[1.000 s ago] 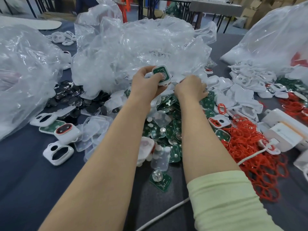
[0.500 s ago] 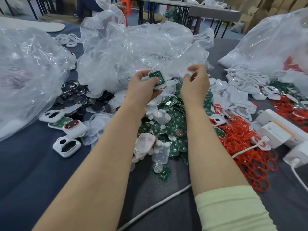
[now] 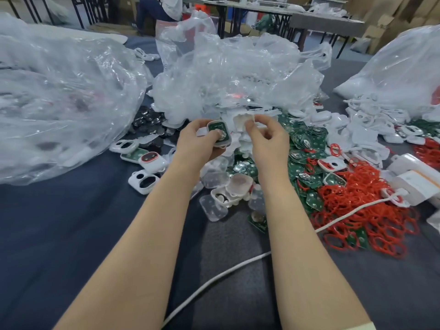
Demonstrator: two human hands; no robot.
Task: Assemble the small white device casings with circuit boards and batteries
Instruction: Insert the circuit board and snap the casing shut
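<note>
White casing (image 3: pixel 225 141) with green board (image 3: pixel 216 127) seated was gripped in left hand (image 3: pixel 195 145) | white cover (image 3: pixel 241 121) was pinched by right hand (image 3: pixel 269 141), just beside it | step judged: closing | next: cover to be aligned squarely, pressed shut

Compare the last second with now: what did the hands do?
The right hand rose from the parts pile pinching a white casing piece and carried it left, next to the board-filled casing. The left hand kept holding that casing, thumb on the board. The pile otherwise looks undisturbed.
</note>
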